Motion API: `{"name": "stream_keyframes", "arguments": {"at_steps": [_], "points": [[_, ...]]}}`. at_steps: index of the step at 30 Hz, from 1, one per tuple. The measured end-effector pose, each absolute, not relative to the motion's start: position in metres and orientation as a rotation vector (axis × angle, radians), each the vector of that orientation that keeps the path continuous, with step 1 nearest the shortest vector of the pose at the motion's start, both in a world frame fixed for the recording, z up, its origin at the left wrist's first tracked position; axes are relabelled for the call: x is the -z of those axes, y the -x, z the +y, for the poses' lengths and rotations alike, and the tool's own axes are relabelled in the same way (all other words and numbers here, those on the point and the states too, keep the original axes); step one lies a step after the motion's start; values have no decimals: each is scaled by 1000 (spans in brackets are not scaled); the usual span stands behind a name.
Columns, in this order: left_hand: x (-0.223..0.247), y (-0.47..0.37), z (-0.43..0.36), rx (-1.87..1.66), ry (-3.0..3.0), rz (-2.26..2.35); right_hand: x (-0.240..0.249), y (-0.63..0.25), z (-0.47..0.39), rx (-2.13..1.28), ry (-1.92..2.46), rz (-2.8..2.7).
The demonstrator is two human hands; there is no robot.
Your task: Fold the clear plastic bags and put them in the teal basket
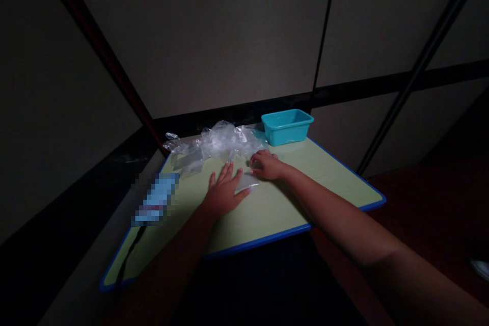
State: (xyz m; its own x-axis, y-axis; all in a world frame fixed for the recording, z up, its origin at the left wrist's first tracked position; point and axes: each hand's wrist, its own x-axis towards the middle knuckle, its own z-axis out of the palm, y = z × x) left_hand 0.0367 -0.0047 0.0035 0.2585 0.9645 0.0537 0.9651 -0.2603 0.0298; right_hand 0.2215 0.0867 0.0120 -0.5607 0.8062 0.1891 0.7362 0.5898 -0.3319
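A small piece of clear plastic, perhaps a bag (247, 181), lies flat on the yellow tabletop (273, 209) between my hands. My left hand (224, 192) rests palm down at its left side, fingers spread, thumb at its near edge. On the far right side of the plastic, my right hand (266, 165) has its fingers curled toward the table. Its fingertips reach the plastic's edge; whether they pinch it is hidden. Just beyond both hands sits a crumpled heap of clear plastic bags (221, 142).
At the back right of the table stands a turquoise plastic basket (287, 128). A blurred-out blue card (156, 198) with a dark strap (132, 252) lies at the left edge. Blue trim (263, 241) borders the tabletop, and a panelled wall (221, 35) rises behind it.
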Motion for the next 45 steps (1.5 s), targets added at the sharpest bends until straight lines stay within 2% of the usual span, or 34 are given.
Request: {"name": "stream_keyframes", "arguments": {"at_steps": [4,16,35,45], "points": [[-3,-36,-2,183,2377,-1952,-9,-215,79,-310,1275,-2557],[7,-29,8,77,2433,-2133,-8,-211,74,-366,1303,-2846],[10,-29,11,2,2389,-2132,-18,-213,71,-520,1354,-2812],[9,-30,10,-7,2391,-2135,-14,-200,64,-484,1265,-2863]]}}
